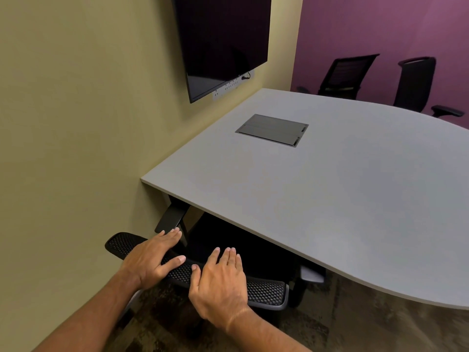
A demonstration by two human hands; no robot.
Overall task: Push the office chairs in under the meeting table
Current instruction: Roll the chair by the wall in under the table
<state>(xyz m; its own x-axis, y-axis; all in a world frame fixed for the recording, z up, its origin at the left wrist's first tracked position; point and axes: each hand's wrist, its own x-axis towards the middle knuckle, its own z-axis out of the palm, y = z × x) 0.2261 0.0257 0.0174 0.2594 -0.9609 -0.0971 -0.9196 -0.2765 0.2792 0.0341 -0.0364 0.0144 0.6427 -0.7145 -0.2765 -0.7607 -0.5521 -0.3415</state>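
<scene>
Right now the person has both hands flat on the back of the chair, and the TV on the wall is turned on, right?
Not quite. The head view shows the TV on the wall is dark, so it looks turned off. The rest is right: the left hand and right hand lie flat on the back of the chair.

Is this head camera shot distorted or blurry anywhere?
Head view: wide-angle bending bows the grey meeting table edge and tilts the black wall screen; the patterned carpet is smeared at lower right; both hands, left and right, look sharp.
</scene>
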